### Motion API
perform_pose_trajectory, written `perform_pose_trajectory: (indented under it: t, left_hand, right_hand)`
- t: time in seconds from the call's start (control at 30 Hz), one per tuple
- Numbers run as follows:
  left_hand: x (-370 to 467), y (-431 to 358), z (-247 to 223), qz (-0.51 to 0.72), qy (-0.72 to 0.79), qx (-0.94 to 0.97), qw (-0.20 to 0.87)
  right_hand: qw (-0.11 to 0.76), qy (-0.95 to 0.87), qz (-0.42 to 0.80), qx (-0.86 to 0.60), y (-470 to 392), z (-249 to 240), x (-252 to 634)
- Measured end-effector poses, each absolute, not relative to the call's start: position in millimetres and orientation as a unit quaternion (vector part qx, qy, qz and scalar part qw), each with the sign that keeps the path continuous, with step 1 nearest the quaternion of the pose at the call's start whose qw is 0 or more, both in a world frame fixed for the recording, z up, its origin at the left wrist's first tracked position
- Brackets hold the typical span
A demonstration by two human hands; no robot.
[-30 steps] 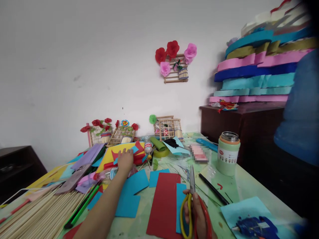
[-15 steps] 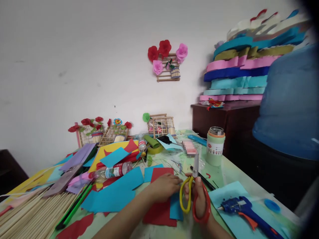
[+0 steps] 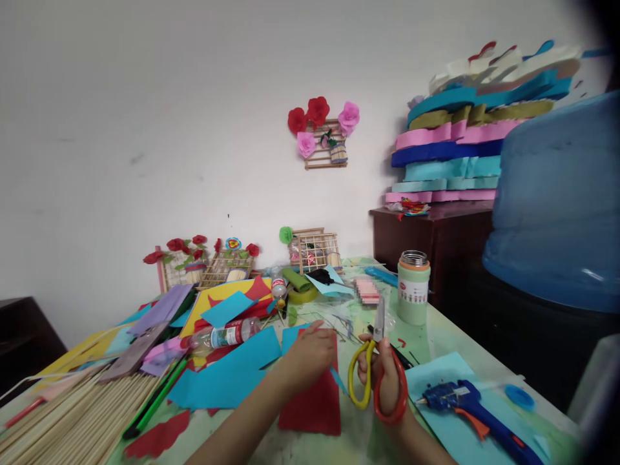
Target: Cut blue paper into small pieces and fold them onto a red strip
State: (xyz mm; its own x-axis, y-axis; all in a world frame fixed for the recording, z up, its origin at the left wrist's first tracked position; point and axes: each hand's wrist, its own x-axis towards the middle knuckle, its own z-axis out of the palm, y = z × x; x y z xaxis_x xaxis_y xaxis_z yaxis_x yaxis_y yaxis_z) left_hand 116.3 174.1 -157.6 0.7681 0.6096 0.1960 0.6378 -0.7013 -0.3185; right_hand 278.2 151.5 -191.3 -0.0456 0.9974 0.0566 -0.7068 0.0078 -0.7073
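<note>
My left hand is over a red sheet of paper, fingers curled and partly hidden. A narrow piece of blue paper sticks out from under that hand, seen almost edge-on and raised at the red sheet's right side. My right hand holds scissors upright, thumb through the red handle loop, the yellow loop on the left, blades pointing away from me. Larger blue paper lies left of my left hand. To the right, a blue glue gun rests on light blue paper.
A green jar stands at the table's right edge. Bundled sticks, a plastic bottle and green pens crowd the left. Small stick frames lean on the wall. A large blue water bottle is at right.
My left hand has drawn back slightly left. The blue paper, flat beside the red sheet before, is now lifted and turned edge-on. My right hand keeps the scissors in nearly the same place.
</note>
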Motion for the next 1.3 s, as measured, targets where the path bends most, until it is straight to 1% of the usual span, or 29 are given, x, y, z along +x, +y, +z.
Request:
perform_pose_trajectory:
  t: [0.07,0.1,0.17,0.23,0.27,0.3,0.37,0.43,0.5,0.7,0.8,0.9,0.97,1.1,1.3]
  left_hand:
    - [105,157,-148,-0.105,-0.417,-0.893,0.132]
    - [100,147,-146,-0.163,-0.467,-0.867,0.063]
    - [92,126,-148,-0.289,-0.524,-0.789,-0.137]
    - [86,107,-160,-0.386,-0.492,-0.693,-0.359]
    - [84,100,-169,-0.416,-0.462,-0.638,-0.454]
    - [81,93,-180,-0.442,-0.442,-0.579,-0.524]
    - [75,85,-201,-0.465,-0.45,-0.476,-0.596]
    - [68,81,-214,-0.484,-0.468,-0.411,-0.614]
    - [61,80,-217,-0.506,-0.462,-0.382,-0.62]
    - [51,75,-200,-0.606,-0.408,-0.318,-0.605]
    - [48,72,-199,-0.613,-0.404,-0.311,-0.604]
    - [43,72,-203,-0.604,-0.432,-0.315,-0.591]
    - [41,75,-207,-0.595,-0.457,-0.328,-0.574]
    - [38,78,-210,-0.575,-0.497,-0.357,-0.542]
    - [40,74,-203,-0.566,-0.533,-0.399,-0.486]
  right_hand:
    - [0.642,-0.319,0.649,-0.256,149,-192,277]
    - [0.636,-0.339,0.642,-0.263,147,-193,276]
    - [0.609,-0.384,0.634,-0.281,141,-195,272]
    - [0.573,-0.434,0.624,-0.305,135,-199,266]
    - [0.552,-0.467,0.613,-0.319,132,-201,263]
    - [0.532,-0.503,0.596,-0.33,130,-203,261]
    - [0.495,-0.58,0.549,-0.343,126,-206,258]
    - [0.458,-0.653,0.492,-0.348,123,-207,258]
    - [0.427,-0.71,0.433,-0.355,121,-205,259]
    - [0.288,-0.816,0.35,-0.358,121,-193,253]
    - [0.239,-0.849,0.276,-0.383,123,-192,247]
    - [0.2,-0.868,0.2,-0.407,123,-190,248]
    - [0.175,-0.875,0.17,-0.419,121,-187,251]
    - [0.122,-0.865,0.184,-0.451,112,-184,254]
    - [0.115,-0.873,0.233,-0.412,101,-186,253]
